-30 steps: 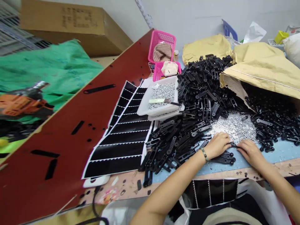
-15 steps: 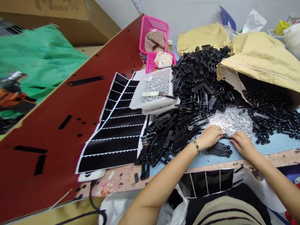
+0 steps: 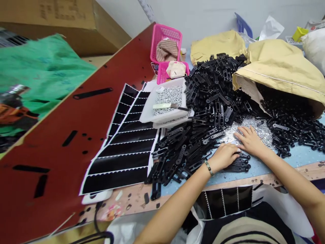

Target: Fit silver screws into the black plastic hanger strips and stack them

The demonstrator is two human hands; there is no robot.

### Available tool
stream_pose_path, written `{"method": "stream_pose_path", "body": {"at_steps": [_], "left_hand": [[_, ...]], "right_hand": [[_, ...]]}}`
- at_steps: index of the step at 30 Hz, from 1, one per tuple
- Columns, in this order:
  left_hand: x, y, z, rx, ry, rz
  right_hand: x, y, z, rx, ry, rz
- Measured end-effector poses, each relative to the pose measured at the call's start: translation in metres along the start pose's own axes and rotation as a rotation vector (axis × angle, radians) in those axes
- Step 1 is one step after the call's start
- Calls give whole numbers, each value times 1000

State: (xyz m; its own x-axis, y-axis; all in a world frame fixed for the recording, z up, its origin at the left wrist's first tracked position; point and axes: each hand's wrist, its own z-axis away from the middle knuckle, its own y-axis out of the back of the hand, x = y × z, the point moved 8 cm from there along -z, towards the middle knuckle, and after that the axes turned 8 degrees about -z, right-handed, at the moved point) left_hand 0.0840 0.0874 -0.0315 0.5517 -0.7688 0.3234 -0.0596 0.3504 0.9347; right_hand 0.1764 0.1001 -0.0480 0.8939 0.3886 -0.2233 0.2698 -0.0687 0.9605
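Note:
My left hand, with a beaded bracelet at its wrist, is closed on a black plastic link whose round end shows past the fingers; most of it is hidden. Just below lies a small group of black links with ball ends, partly covered by that hand. My right hand is open, its fingers spread over a heap of small silver metal pins. Left of both hands, a large pile of black plastic links covers the blue table surface.
A white tub of metal pins with a knife on it stands beside black sticker sheets. Behind are pink baskets. An open yellow sack spills black parts at right. A red board slants along the left.
My right hand has let go of the link that both hands were at and moved up, opening over the metal pins. My left hand has shifted slightly left and down.

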Motion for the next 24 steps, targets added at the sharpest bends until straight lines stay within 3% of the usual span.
{"method": "stream_pose_path", "body": {"at_steps": [5,8,13,18,21,24], "left_hand": [[4,3,2,9,20,-4],[1,16,6,58,62,-26],[-38,48,13,253,328,-84],[-59,50,7,338,406,23],[-60,55,6,418,393,153],[-54,63,7,481,328,302]], "right_hand": [[13,0,-17,64,-108,58],[19,6,-18,122,-142,12],[16,9,-18,162,-99,-74],[10,13,-16,165,-42,-159],[13,18,-14,241,-108,-435],[19,10,-14,276,-256,-947]]}}
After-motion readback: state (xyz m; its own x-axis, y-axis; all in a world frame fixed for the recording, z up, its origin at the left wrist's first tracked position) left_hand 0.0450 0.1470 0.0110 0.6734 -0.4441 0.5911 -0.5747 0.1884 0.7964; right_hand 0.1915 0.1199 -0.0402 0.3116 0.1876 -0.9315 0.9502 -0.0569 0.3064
